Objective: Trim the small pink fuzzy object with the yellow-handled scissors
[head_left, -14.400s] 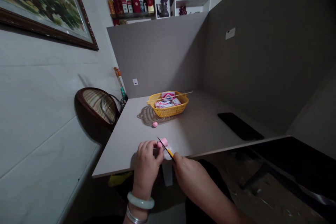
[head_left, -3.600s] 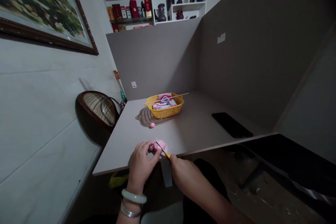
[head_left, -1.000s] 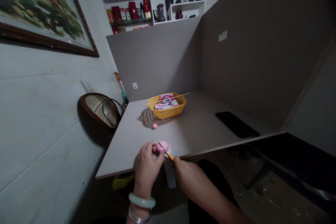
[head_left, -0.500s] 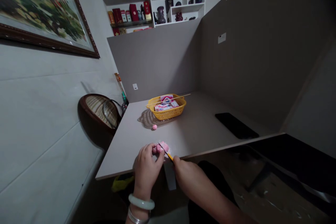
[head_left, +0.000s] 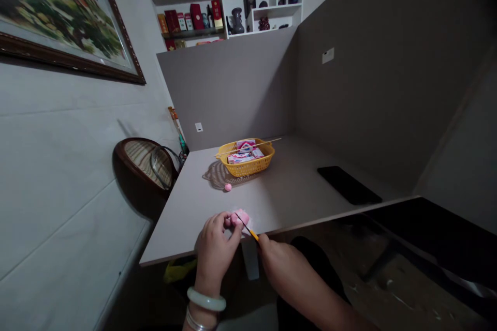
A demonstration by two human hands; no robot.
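Note:
Near the front edge of the table, my left hand holds a pink soap-like lump between thumb and fingers. My right hand is closed around a small carving knife with a yellow handle. The knife's thin dark blade slants up and left across the lump. Pale crumbs lie around the lump at the table edge. A small pink ball sits on the table beyond my left hand, apart from both hands.
A yellow plastic basket with pink and white packets stands farther back, a thin stick lying across its rim. At the right lies a flat black object. Grey panels border the table at the back and right.
The knife's handle has shifted very slightly down and right with my right hand. My left hand keeps its hold on the pink lump. The whole view has moved a little.

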